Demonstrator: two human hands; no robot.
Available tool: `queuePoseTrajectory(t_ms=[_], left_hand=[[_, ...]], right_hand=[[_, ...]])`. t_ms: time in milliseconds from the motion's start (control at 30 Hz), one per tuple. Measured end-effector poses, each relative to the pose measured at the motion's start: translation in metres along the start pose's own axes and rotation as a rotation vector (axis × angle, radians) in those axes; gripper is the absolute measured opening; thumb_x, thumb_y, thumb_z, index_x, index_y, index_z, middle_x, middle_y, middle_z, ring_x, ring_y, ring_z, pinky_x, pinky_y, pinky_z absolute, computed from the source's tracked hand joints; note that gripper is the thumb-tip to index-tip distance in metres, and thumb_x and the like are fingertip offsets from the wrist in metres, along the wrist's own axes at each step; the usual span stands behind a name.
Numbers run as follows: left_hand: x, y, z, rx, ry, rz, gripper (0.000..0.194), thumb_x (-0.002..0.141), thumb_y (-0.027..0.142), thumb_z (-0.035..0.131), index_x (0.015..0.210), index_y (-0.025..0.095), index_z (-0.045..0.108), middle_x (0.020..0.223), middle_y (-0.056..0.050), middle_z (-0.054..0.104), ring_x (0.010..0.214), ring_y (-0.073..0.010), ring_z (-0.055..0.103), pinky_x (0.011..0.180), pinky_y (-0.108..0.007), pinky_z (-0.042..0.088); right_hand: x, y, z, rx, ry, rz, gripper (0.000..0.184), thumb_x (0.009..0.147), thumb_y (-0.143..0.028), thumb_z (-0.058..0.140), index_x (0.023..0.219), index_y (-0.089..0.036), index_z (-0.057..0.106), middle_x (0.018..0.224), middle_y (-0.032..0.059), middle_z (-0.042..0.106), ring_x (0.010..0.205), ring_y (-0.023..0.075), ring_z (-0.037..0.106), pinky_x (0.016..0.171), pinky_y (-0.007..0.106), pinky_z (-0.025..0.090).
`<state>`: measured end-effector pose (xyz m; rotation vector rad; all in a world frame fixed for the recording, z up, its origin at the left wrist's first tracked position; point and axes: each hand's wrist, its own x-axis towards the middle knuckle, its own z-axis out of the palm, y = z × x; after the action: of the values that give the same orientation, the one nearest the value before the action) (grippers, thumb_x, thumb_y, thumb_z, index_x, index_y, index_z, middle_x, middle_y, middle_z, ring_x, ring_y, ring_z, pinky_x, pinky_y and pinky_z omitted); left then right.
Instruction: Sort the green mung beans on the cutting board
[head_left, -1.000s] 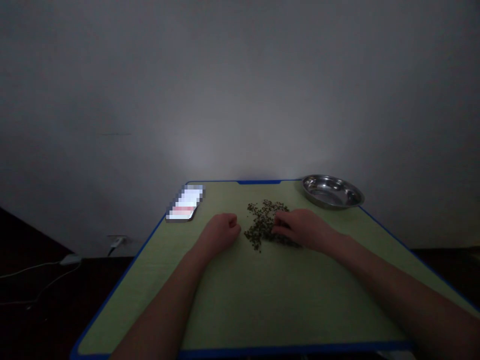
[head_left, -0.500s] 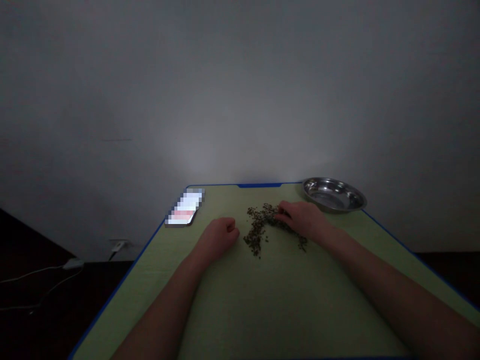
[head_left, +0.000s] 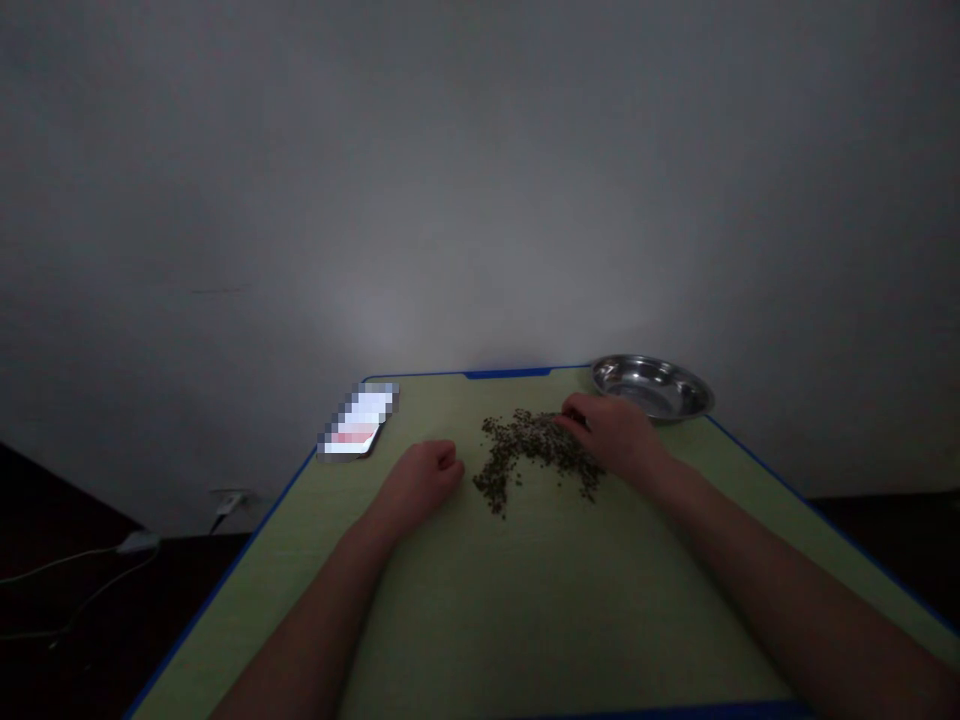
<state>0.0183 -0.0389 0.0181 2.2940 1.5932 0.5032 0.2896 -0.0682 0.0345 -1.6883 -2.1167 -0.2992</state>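
A scattered heap of small dark grains, like seeds or dried bits [head_left: 525,440], lies in a curved band on the pale green table [head_left: 525,600]. At the heap's right end is my right hand [head_left: 611,430], thumb and fingers pinched together at the grains; what is between the fingertips is too small to make out. My left hand [head_left: 420,485] rests on the table left of the heap, curled into a loose fist and apart from the grains. Nothing shows in it.
A shallow metal bowl [head_left: 652,388] stands at the table's back right corner, just beyond my right hand. A lit phone with a blurred screen [head_left: 360,420] lies at the left edge. Behind the table is a grey wall [head_left: 480,200]; cables [head_left: 97,590] run on the left.
My right hand has shifted right along the heap, uncovering more grains in its right part. My left hand stays in place on the table. The view has turned slightly right.
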Motion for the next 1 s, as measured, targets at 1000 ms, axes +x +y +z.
queuePoseTrajectory(t_ms=[1000], left_hand=[[-0.001, 0.002, -0.001, -0.037, -0.003, -0.014, 0.024, 0.070, 0.027, 0.044, 0.053, 0.020, 0.029, 0.050, 0.006, 0.029, 0.051, -0.0101, 0.029, 0.052, -0.027, 0.017]], right_hand=[[-0.008, -0.023, -0.008, 0.490, -0.168, -0.101, 0.012, 0.083, -0.028, 0.064, 0.075, -0.018, 0.065, 0.066, -0.0005, 0.064, 0.059, 0.0120, 0.053, 0.056, 0.024, 0.034]])
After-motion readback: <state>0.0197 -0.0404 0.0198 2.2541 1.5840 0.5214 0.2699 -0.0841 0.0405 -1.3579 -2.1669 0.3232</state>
